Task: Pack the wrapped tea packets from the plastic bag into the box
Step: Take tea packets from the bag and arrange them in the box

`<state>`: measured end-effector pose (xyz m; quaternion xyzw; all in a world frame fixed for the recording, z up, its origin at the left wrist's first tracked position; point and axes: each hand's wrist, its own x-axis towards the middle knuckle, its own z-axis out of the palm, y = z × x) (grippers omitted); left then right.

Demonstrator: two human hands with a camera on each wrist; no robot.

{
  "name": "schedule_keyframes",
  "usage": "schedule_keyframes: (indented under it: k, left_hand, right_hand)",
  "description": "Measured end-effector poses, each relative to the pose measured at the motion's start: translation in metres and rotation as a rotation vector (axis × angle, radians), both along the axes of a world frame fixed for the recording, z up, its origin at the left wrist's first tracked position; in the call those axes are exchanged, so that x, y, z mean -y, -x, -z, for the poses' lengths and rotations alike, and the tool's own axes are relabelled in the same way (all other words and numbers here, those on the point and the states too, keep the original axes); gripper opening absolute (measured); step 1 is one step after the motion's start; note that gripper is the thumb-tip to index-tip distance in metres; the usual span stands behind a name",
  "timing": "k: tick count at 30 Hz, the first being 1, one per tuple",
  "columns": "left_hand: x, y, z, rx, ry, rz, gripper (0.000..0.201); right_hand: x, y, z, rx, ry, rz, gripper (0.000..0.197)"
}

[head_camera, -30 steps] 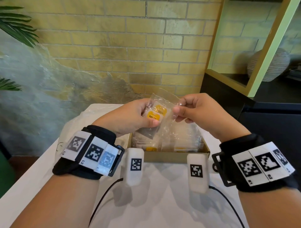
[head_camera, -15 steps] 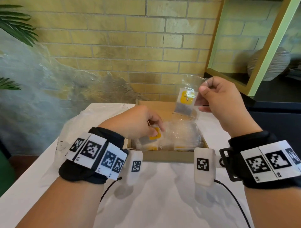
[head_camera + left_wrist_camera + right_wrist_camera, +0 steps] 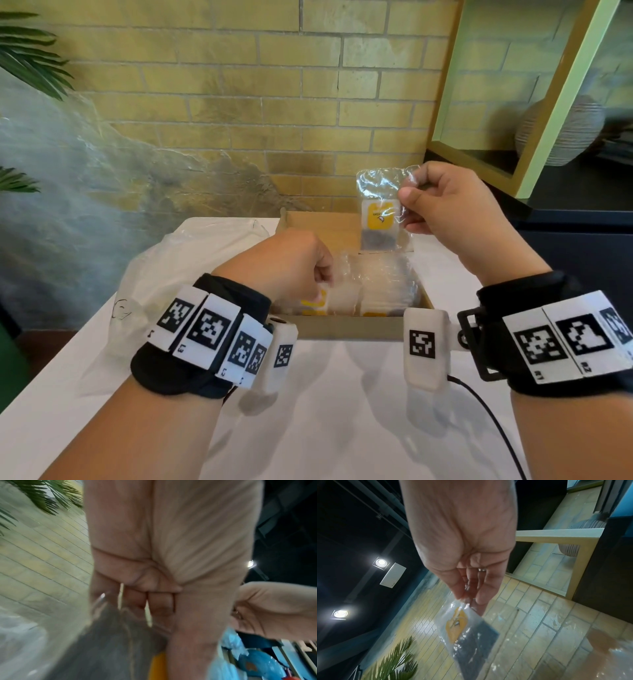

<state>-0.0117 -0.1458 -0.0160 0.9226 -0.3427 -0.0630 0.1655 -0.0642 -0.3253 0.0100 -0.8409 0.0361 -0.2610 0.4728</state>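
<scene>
1. Because each tea packet (image 3: 380,219) is a flat sachet sealed in loose clear film, it is judged very light, limp and slippery; the film crumples readily, and the contents probably tolerate only gentle pressure.
2. Best hold, by judgement: a pinch on the empty film margin above the label, as shown, which leaves the body hanging free for lowering edge-first into the box (image 3: 342,329).
3. Right hand (image 3: 445,205): thumb and fingers closed together on the packet's upper right film edge, holding it upright above the far part of the box, clear of the packed rows. The right wrist view confirms the fingertips (image 3: 481,596) clamped on the film.
4. Left hand (image 3: 284,263): fingers curled down at the near left corner of the box, pinching a second packet (image 3: 317,301) there; the left wrist view is blurred, yet shows film caught between the bent fingers (image 3: 159,601).
5. Appearance: clear glossy wrapper, a white tag with a yellow label near mid-height, a dark grey tea pouch below.
6. The plastic bag (image 3: 191,260) lies slack on the white table (image 3: 342,428), just left of the box.
</scene>
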Motion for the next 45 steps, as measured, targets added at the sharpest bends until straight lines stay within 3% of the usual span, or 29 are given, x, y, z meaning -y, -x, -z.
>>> schedule_keyframes:
  k: [4,12,19,23,26,28,32,35,39,45]
  left_hand:
    - [-0.003,-0.004,0.005,-0.085,-0.101,-0.092,0.029]
    - [-0.006,-0.007,0.006,-0.052,-0.134,-0.106,0.012]
    - [-0.007,-0.011,0.003,0.019,-0.204,-0.111,0.016]
    - [-0.005,-0.011,0.009,-0.029,-0.188,-0.104,0.016]
    - [-0.008,-0.014,0.008,-0.014,-0.096,-0.131,0.013]
    - [-0.012,-0.013,0.003,-0.019,0.079,-0.117,0.018]
    - [-0.019,-0.007,-0.011,-0.186,0.352,0.027,0.023]
    - [-0.021,-0.005,-0.016,-0.179,0.474,0.056,0.006]
    - [-0.022,-0.009,-0.014,-0.138,0.521,0.019,0.018]
    - [-0.021,-0.014,-0.01,-0.128,0.451,-0.017,0.016]
  right_hand:
    - [-0.002,0.002,0.0,-0.04,0.079,-0.043,0.018]
    - [-0.008,0.002,0.005,-0.176,0.264,-0.148,0.005]
    - [-0.012,0.0,0.005,-0.171,0.201,-0.113,0.013]
    - [-0.013,0.0,0.005,-0.204,0.184,-0.13,0.016]
    - [-0.013,0.001,0.005,-0.198,0.204,-0.153,0.019]
    - [-0.014,0.0,0.006,-0.187,0.177,-0.178,0.02]
    - [-0.016,0.001,0.006,-0.187,0.062,-0.231,0.019]
    - [-0.019,0.002,0.005,-0.2,-0.032,-0.27,0.016]
    - [-0.022,0.002,0.006,-0.218,-0.01,-0.255,0.011]
    - [-0.025,-0.002,0.01,-0.199,0.153,-0.204,0.015]
